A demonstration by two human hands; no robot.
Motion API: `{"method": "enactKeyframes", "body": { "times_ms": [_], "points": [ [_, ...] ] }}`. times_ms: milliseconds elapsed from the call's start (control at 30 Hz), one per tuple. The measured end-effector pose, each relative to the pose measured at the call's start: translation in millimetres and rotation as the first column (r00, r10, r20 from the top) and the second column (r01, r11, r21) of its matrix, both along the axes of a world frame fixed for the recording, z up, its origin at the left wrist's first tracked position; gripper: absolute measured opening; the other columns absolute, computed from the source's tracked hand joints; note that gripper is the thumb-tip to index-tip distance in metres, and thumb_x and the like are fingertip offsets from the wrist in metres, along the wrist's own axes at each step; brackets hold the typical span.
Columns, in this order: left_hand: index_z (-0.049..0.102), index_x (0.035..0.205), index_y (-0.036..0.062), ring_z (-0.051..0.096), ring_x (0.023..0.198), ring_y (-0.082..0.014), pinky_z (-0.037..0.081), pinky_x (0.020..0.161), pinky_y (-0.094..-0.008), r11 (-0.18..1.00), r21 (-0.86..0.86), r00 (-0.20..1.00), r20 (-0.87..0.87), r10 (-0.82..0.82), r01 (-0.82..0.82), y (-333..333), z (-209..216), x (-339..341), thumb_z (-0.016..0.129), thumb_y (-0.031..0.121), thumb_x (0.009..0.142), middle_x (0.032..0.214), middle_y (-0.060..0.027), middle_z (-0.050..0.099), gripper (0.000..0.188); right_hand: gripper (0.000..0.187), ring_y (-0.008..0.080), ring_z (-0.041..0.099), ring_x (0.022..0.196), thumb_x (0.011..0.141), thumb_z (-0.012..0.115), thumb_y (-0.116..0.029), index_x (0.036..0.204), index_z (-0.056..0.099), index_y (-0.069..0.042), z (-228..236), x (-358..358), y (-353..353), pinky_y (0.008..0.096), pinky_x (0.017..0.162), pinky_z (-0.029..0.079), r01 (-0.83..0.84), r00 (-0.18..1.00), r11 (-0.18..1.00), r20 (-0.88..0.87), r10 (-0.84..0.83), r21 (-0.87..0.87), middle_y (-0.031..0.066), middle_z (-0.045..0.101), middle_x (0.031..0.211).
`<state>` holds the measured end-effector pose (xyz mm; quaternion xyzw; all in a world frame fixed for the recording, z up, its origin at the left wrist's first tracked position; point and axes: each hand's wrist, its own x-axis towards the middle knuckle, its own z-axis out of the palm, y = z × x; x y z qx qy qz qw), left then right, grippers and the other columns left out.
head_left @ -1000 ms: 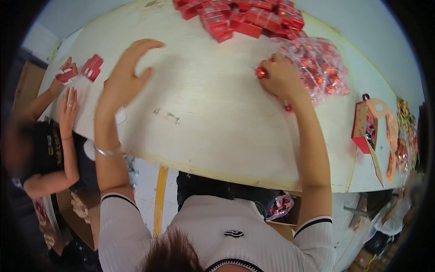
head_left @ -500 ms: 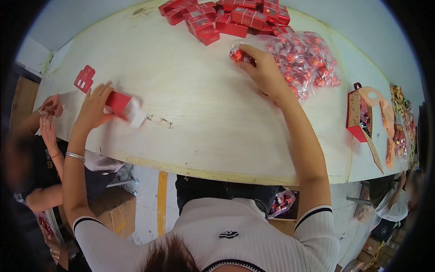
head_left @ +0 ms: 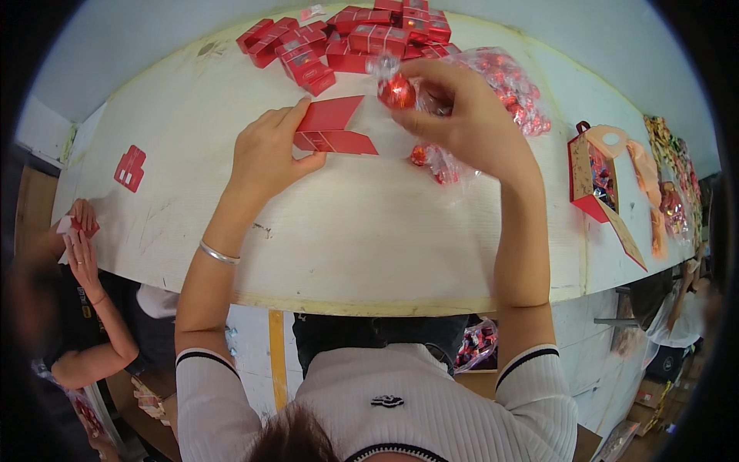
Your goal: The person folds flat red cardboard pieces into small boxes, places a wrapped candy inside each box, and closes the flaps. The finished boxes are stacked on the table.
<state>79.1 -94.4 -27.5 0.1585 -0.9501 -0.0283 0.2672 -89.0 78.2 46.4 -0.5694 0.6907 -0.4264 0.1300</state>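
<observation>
My left hand (head_left: pixel 269 150) is closed around a small red cardboard box (head_left: pixel 331 125), whose flap end points right. To the right of that box my right hand (head_left: pixel 466 112) pinches a red foil-wrapped candy (head_left: pixel 396 91) with a clear twisted wrapper, held apart from the box. Below my right hand a few more wrapped candies (head_left: pixel 440 168) lie on the table. A clear plastic bag of red candies (head_left: pixel 516 96) rests behind and right of that hand, partly hidden by it. What lies inside the box I cannot see.
A pile of red boxes (head_left: pixel 308 58) lies at the table's far side. A flat red card piece (head_left: pixel 130 169) lies at left, near a co-worker's hands (head_left: pixel 81 242) holding something red and white. At right stands an opened gift box (head_left: pixel 593 173) with peach ribbon (head_left: pixel 645 173).
My left hand has moved right and away from me with the red box, toward the candy. My right hand still holds a candy, slightly nearer to me. The loose candies now show on the table.
</observation>
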Motion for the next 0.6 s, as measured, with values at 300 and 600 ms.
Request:
{"method": "enactKeyframes", "body": {
  "times_ms": [300,600],
  "points": [
    [0.056,0.109,0.0010,0.059,0.073,-0.0213,0.048,0.063,-0.0311,0.994,0.044,0.993,-0.063,-0.095,0.098,22,-11,-21,0.071,0.028,0.060,0.082,-0.0100,0.062,0.059,0.027,0.0250,0.056,0.065,0.071,0.061,-0.007,0.097,0.059,-0.005,2,16,24,0.0323,0.061,0.046,0.136,0.796,0.987,-0.603,-0.061,0.079,0.0102,0.061,0.085],
    [0.054,0.113,0.0008,0.059,0.075,-0.0236,0.048,0.066,-0.0325,0.926,0.329,0.976,-0.170,-0.136,0.186,45,-26,-30,0.070,0.026,0.060,0.086,-0.0114,0.063,0.060,0.012,0.0106,0.052,0.070,0.083,0.056,-0.008,0.092,0.058,0.000,18,1,15,0.0199,0.058,0.041,0.099,0.956,0.820,0.282,0.079,-0.564,0.0082,0.057,0.087]
  ]
}}
